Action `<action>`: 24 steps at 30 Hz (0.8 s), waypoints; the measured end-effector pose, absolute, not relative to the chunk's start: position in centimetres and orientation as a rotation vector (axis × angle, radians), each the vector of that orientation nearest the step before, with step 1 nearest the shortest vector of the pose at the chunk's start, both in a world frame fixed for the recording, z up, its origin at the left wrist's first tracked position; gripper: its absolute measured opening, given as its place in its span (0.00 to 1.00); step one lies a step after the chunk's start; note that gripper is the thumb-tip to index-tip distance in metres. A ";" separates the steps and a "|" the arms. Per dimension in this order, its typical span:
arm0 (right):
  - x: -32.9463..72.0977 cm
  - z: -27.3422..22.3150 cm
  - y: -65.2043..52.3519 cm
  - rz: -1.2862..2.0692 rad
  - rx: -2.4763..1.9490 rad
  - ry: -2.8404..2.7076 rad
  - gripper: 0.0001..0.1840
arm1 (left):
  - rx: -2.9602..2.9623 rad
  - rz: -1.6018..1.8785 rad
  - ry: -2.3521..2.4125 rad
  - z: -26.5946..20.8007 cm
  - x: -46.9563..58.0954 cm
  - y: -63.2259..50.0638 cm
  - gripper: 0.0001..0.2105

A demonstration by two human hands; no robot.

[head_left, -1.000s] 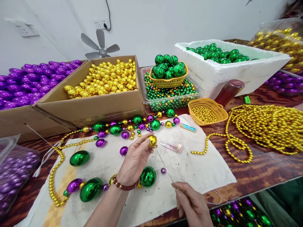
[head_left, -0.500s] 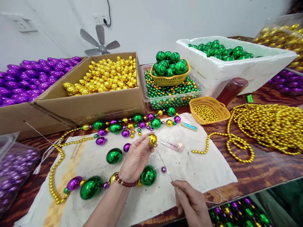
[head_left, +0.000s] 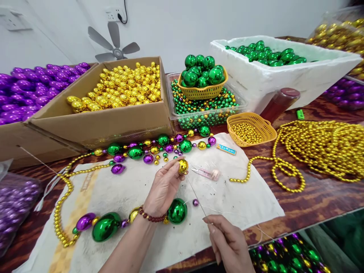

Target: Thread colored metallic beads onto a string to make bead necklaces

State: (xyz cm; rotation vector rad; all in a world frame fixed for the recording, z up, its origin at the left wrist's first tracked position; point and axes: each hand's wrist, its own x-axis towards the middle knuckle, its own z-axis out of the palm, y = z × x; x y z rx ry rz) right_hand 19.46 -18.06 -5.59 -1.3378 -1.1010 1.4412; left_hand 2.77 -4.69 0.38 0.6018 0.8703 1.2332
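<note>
My left hand [head_left: 162, 185], with a dark red bead bracelet at the wrist, pinches a shiny gold bead [head_left: 182, 166] between thumb and fingers. A long thin needle [head_left: 196, 193] runs from just below that bead down to my right hand [head_left: 227, 240], whose fingertips are closed on its lower end. A small purple bead [head_left: 195, 202] lies beside the needle. Under and around my left forearm stretches a strand with a big green bead [head_left: 177, 211], another green one [head_left: 106, 226] and a purple one [head_left: 85, 221].
Scissors [head_left: 206, 173] and a blue-labelled stick [head_left: 226, 149] lie on the white cloth [head_left: 241, 197]. A finished-looking bead strand [head_left: 136, 152] crosses behind. Cardboard boxes [head_left: 99, 125], a foam box [head_left: 264, 81], a yellow basket [head_left: 251, 129] and piled gold bead strings [head_left: 321, 148] surround it.
A loose green bead and a purple bead left of my left hand are gone from the cloth. Both hands keep nearly the same pose; the view has shifted slightly.
</note>
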 end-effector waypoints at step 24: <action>18.9 -3.3 -17.5 1.478 -1.287 -1.015 0.18 | 0.456 1.256 0.879 0.6 3.1 -4.0 0.07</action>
